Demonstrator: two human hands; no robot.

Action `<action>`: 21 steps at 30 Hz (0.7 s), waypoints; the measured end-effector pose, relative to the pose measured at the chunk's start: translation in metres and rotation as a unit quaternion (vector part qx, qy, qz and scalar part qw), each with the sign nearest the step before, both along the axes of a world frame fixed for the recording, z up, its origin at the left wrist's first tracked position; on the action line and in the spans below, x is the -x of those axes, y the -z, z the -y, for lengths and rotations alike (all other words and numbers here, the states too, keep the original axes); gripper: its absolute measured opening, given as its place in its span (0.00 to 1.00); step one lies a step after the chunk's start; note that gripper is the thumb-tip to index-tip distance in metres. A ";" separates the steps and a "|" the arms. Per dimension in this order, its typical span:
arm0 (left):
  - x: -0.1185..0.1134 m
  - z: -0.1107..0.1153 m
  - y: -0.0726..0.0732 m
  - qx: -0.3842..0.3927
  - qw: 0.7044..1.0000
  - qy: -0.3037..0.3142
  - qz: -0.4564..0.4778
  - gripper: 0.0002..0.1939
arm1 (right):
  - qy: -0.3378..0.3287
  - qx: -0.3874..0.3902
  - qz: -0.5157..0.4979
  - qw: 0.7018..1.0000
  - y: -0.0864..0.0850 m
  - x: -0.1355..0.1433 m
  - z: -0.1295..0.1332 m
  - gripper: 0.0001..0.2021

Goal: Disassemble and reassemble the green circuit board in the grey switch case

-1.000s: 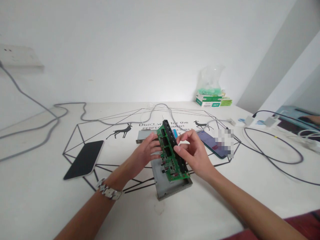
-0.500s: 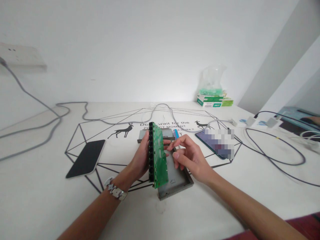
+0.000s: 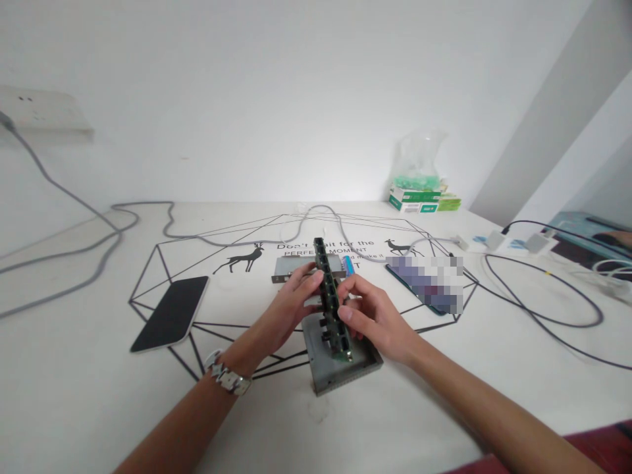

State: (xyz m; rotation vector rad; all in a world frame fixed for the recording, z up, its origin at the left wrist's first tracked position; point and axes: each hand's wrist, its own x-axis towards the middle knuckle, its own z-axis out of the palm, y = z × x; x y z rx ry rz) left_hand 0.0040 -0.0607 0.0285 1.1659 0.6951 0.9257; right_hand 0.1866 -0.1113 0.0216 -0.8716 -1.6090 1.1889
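A circuit board (image 3: 332,299) with a row of black ports along its edge stands roughly on edge above a shallow grey metal case (image 3: 326,378). My left hand (image 3: 290,306) grips the board from the left, thumb on the port row. From the other side, the thumb and bent fingers of my right hand (image 3: 375,317) pinch the board's right side. Much of the board's flat face is out of sight, since the port edge points toward me. Behind the hands lies another grey metal piece (image 3: 286,266), partly covered. A small blue and purple object (image 3: 349,265) rests beside it.
A dark-screened phone (image 3: 170,313) lies on the left, another phone (image 3: 417,283) on the right. Grey cable (image 3: 217,242) winds across the back. A power strip (image 3: 494,242) with black cord sits at the right. Green-and-white boxes (image 3: 415,197) stand by the wall.
The board has turned from showing its green face to showing its port edge, and moved slightly right over the case. My right hand has closed onto it.
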 end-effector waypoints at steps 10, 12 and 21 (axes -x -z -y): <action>-0.004 0.007 -0.003 0.097 0.995 -0.021 0.004 0.30 | 0.082 -0.042 0.074 0.993 0.006 0.003 -0.007 0.11; -0.005 0.010 -0.005 0.122 0.992 -0.013 0.018 0.33 | 0.127 -0.039 0.100 0.986 0.008 0.003 -0.012 0.10; -0.009 0.014 -0.007 0.123 0.987 0.012 0.105 0.35 | 0.060 0.062 0.023 0.996 0.013 0.003 -0.016 0.15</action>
